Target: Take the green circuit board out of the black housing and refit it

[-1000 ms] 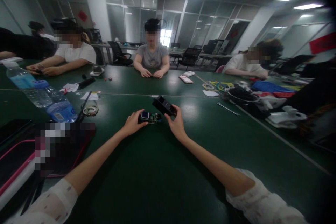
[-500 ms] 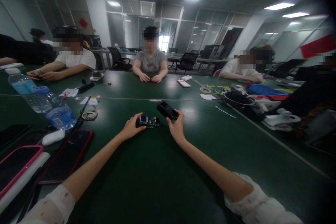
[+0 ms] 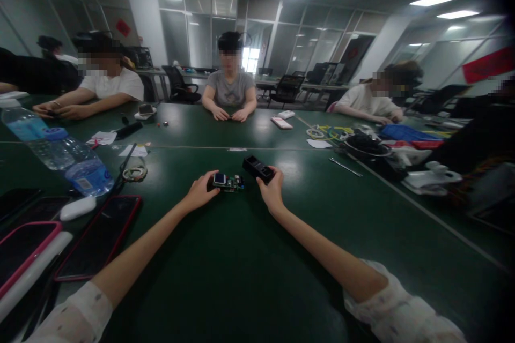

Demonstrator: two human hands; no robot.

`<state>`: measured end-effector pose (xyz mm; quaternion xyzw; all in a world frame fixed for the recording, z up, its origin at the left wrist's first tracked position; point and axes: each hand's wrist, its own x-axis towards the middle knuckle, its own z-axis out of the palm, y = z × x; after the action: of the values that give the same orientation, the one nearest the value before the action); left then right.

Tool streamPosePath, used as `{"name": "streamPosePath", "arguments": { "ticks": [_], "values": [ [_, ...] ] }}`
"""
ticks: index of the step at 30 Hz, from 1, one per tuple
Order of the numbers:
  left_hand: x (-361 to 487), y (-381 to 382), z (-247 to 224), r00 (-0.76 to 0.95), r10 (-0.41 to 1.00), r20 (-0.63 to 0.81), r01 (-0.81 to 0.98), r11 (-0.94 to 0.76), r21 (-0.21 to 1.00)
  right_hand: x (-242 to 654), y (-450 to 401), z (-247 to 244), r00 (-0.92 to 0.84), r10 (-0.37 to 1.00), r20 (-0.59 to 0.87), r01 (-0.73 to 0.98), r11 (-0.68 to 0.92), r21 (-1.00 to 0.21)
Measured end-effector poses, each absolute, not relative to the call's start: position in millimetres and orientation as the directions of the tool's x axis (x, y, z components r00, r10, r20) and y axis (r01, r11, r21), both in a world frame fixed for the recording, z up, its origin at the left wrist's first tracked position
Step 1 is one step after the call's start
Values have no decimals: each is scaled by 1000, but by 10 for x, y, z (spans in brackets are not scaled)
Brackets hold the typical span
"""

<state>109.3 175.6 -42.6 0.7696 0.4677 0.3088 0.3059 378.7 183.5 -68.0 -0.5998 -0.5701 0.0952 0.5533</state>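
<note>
Midtable, we noted the left hand (image 3: 203, 192) pinching a green circuit board (image 3: 232, 185) with a small square screen (image 3: 219, 178) over the dark-green tabletop (image 3: 225, 262); just beside it, the right hand (image 3: 271, 187) gripped a slanted, black rectangular casing (image 3: 256, 168). A slim silver metal wrench (image 3: 346, 167) lay well right.

The left grip (image 3: 200, 191) holds a circuit board (image 3: 231, 184), the right grip (image 3: 272, 189) a black casing (image 3: 256, 168); bottles (image 3: 82, 163) stand left on the green tabletop (image 3: 233, 257).
</note>
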Motion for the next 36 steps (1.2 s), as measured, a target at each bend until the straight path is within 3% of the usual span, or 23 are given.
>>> {"name": "streamPosePath", "arguments": {
  "ticks": [21,36],
  "values": [
    [1100,1750,-424,376,899,226,552,-413,725,3708,1758,-594,321,819,475,685,145,-713],
    [1108,1749,-429,384,896,226,559,-420,715,3762,1812,-661,284,834,472,658,188,-729]
  ]
}}
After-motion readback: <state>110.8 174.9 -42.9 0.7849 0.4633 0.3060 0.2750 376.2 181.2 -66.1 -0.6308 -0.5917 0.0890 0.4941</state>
